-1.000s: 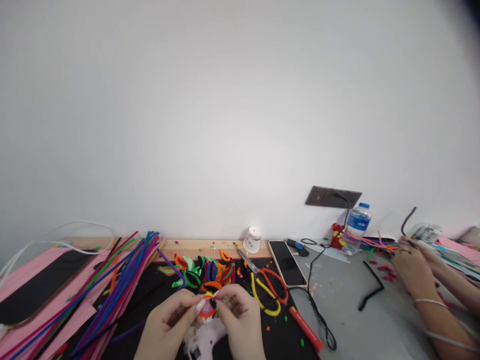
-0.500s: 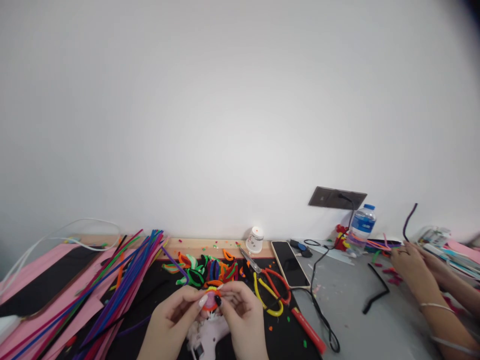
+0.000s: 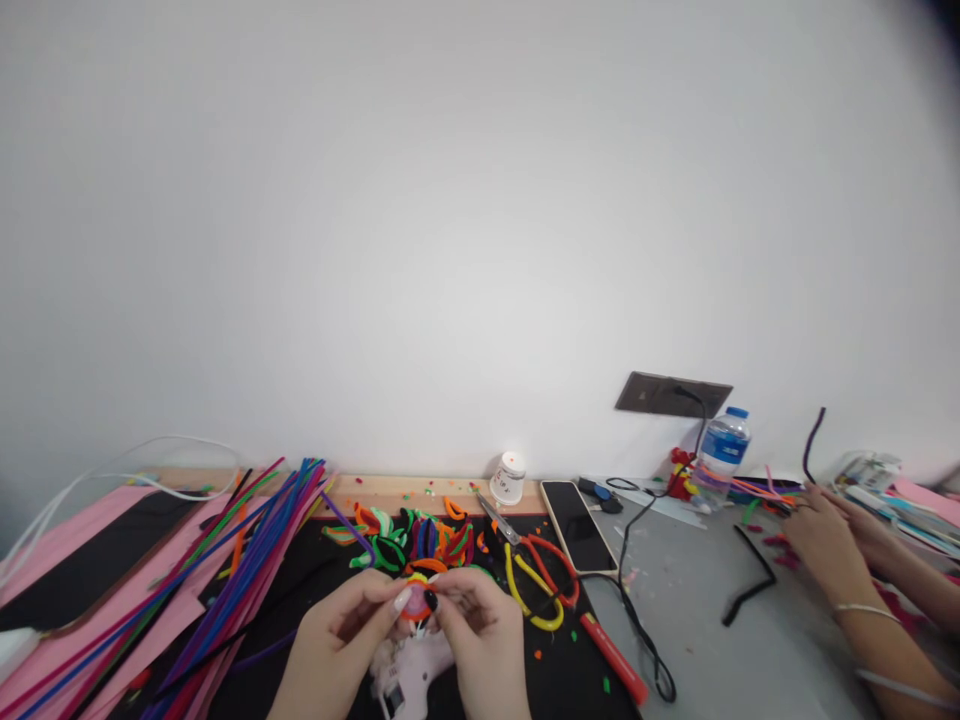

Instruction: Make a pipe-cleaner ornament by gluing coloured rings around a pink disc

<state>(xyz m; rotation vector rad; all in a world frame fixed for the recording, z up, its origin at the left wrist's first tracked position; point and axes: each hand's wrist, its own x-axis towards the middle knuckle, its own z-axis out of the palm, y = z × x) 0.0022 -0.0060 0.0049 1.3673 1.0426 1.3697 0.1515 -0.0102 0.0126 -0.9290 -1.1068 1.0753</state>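
Observation:
Between my two hands is a small round piece of pipe cleaner point(image 3: 417, 601), pinkish purple in the middle with an orange-red rim and some yellow at the top. My left hand point(image 3: 346, 632) pinches its left side with thumb and fingertips. On its right side my right hand point(image 3: 480, 628) grips it the same way, a dark-nailed thumb against the face. Just below lies a pale pink glue gun point(image 3: 411, 672), partly hidden by my hands. A heap of bent pipe cleaner pieces point(image 3: 427, 538) in orange, green and purple lies beyond my fingers.
Long pipe cleaners point(image 3: 259, 560) lie on pink sheets at left, near a dark tablet-like device point(image 3: 97, 560). Scissors point(image 3: 536, 580), a phone point(image 3: 579, 527), a paper cup point(image 3: 508, 478) and a red-handled tool point(image 3: 613, 660) are at right. Past a bottle point(image 3: 721, 455), another person's hands point(image 3: 832, 530) hold a black pipe cleaner.
My hands keep their pinch on the round piece, with barely any movement. The whole view has shifted very slightly. The other person's black pipe cleaner has moved a little left.

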